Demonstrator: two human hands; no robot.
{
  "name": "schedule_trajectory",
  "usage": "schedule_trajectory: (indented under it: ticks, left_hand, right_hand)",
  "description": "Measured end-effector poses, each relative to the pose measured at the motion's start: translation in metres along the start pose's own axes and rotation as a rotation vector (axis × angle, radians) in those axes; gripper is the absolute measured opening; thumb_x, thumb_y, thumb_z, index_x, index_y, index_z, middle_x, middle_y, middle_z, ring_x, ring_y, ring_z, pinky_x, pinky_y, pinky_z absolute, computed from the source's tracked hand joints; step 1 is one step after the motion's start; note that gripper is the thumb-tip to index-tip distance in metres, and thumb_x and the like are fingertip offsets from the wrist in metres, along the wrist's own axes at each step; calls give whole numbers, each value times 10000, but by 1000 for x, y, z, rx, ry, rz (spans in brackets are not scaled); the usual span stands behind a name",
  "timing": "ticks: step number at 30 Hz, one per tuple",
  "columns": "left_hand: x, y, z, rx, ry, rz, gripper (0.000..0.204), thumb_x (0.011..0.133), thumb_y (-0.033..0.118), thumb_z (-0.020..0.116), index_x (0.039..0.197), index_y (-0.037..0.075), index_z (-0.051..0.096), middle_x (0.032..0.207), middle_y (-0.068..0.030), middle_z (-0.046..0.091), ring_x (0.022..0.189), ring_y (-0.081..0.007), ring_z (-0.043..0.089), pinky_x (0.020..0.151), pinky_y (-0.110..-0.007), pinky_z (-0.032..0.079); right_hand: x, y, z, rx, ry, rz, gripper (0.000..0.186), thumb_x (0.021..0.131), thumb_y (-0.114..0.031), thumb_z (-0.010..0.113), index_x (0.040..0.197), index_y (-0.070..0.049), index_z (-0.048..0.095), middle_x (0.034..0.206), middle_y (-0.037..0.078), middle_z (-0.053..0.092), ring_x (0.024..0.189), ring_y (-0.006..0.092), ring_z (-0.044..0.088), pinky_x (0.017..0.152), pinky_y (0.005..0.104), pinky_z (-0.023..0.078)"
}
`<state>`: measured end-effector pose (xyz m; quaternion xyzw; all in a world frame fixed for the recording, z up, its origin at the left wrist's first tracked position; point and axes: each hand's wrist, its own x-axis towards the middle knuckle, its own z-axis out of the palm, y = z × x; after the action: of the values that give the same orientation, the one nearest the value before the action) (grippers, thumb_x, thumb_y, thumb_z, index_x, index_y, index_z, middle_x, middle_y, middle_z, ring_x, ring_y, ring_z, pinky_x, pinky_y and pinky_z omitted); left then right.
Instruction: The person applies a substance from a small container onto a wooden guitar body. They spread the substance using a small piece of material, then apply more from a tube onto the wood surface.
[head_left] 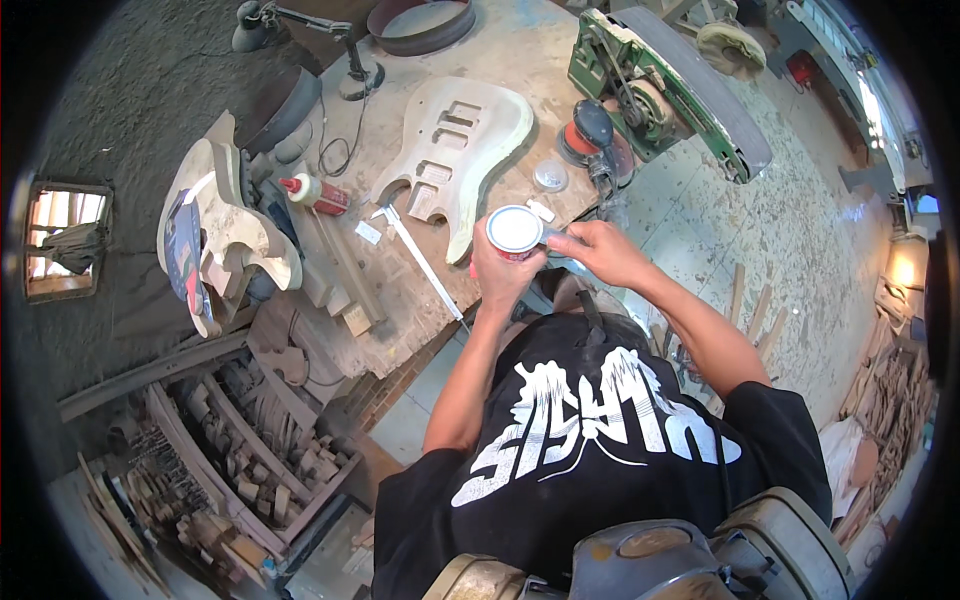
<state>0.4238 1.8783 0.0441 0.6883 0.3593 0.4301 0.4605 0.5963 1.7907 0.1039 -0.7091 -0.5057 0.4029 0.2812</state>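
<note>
A small round can point(514, 229), with a white top, a metal rim and a bit of red on its side, is in my left hand point(496, 272), fingers wrapped round it. My right hand point(606, 252) is closed at the can's right side. It pinches a thin greyish thing against the rim, too small to make out. Beyond the can, on the workbench point(415, 335), lies a pale wooden guitar body point(455, 135) with routed pockets. A caliper point(422, 260) rests left of my hands. A round lid-like disc point(549, 175) sits just past them.
A red-and-white glue bottle point(318, 194) lies near wood strips point(345, 265). Stacked guitar bodies point(225, 210) stand at the left, with a desk lamp point(355, 70) behind. At the right are a handheld sander point(590, 135) and a green belt sander point(655, 90). Below left, a rack point(180, 430) holds offcuts.
</note>
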Motion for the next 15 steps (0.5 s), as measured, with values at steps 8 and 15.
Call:
schedule_trajectory:
  ticks: [8, 15]
  left_hand:
    - [-2, -4, -4, 23, 30, -55, 629, 633, 99, 826, 1175, -7, 525, 1071, -126, 624, 990, -259, 639, 899, -375, 498]
    - [3, -10, -4, 68, 12, -11, 611, 691, 152, 844, 1190, -2, 525, 1049, -137, 683, 969, -228, 687, 872, -354, 534]
  right_hand:
    - [12, 4, 2, 194, -147, 105, 586, 954, -551, 623, 762, 2, 648, 578, 11, 472, 577, 133, 437, 553, 358, 367]
    - [11, -1, -2, 524, -261, 313, 461, 950, -528, 659, 791, -96, 638, 540, -94, 330, 439, 44, 277, 414, 274, 199]
